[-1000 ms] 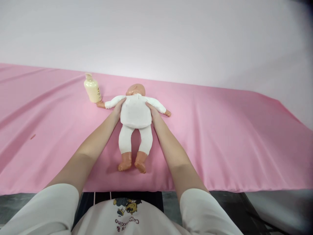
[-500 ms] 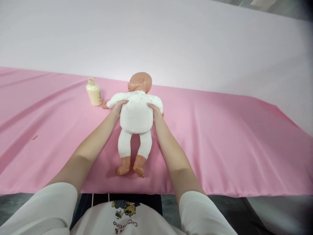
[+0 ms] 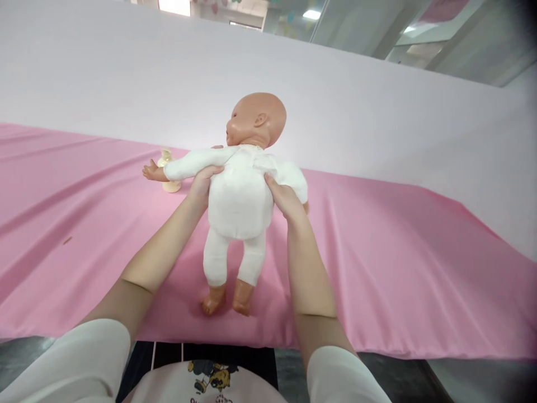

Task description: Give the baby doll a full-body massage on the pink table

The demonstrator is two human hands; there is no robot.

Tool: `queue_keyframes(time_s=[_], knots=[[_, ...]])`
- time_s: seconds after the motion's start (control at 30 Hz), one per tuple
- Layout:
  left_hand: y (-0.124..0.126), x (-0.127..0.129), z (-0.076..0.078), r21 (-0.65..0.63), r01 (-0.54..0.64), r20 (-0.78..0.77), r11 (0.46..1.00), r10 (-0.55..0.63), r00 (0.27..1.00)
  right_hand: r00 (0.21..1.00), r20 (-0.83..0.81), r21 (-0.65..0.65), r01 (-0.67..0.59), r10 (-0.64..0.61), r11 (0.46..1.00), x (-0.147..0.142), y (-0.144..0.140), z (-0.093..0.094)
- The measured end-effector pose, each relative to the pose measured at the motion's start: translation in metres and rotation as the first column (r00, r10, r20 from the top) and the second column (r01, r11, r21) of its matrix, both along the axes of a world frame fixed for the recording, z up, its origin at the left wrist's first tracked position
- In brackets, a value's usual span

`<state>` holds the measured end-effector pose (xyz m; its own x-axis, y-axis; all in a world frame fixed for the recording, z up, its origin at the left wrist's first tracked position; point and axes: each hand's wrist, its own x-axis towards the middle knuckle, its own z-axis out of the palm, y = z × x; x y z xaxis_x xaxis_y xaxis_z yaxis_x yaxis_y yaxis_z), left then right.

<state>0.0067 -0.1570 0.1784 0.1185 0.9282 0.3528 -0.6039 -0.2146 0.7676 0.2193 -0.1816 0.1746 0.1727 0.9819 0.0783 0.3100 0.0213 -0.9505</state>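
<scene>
A baby doll (image 3: 239, 196) in a white suit is held upright over the pink-covered table (image 3: 398, 263), its head turned left and its feet touching the cloth. My left hand (image 3: 202, 182) grips the doll's torso under its left-side arm. My right hand (image 3: 285, 198) grips the torso on the other side. A cream bottle (image 3: 170, 182) stands on the table behind the doll's outstretched arm, mostly hidden by it.
The pink cloth spreads wide to both sides, with a small brown speck (image 3: 67, 240) at the left. A pale wall (image 3: 377, 112) rises behind the table. The table's front edge runs just in front of my body.
The doll has gone from lying flat on its back to being raised upright on its feet, both hands lifting with it. Its head now turns left.
</scene>
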Motion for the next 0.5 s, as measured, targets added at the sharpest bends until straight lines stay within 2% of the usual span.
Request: queue_keyframes(time_s=[0.1, 0.17, 0.27, 0.4, 0.5], knots=[[-0.018, 0.004, 0.011, 0.042, -0.031, 0.012, 0.999, 0.031, 0.999, 0.975, 0.212, 0.112, 0.044, -0.067, 0.993, -0.003, -0.028, 0.019], [-0.031, 0.007, 0.017, 0.077, -0.027, 0.027, 0.997, 0.025, 0.999, 0.94, 0.322, 0.127, 0.08, -0.117, 0.989, -0.004, -0.044, 0.028], [-0.054, 0.009, 0.025, 0.096, -0.074, 0.06, 0.993, 0.068, 0.996, 0.897, 0.398, 0.173, 0.131, -0.191, 0.976, -0.002, -0.067, 0.044], [-0.086, 0.008, 0.036, 0.037, -0.118, 0.129, 0.992, 0.112, 0.985, 0.951, 0.309, 0.148, -0.027, -0.02, 0.989, 0.011, -0.1, 0.065], [-0.102, 0.005, 0.044, -0.01, -0.133, 0.184, 0.991, 0.133, 0.974, 0.972, 0.213, 0.258, -0.149, 0.094, 0.955, 0.021, -0.121, 0.072]])
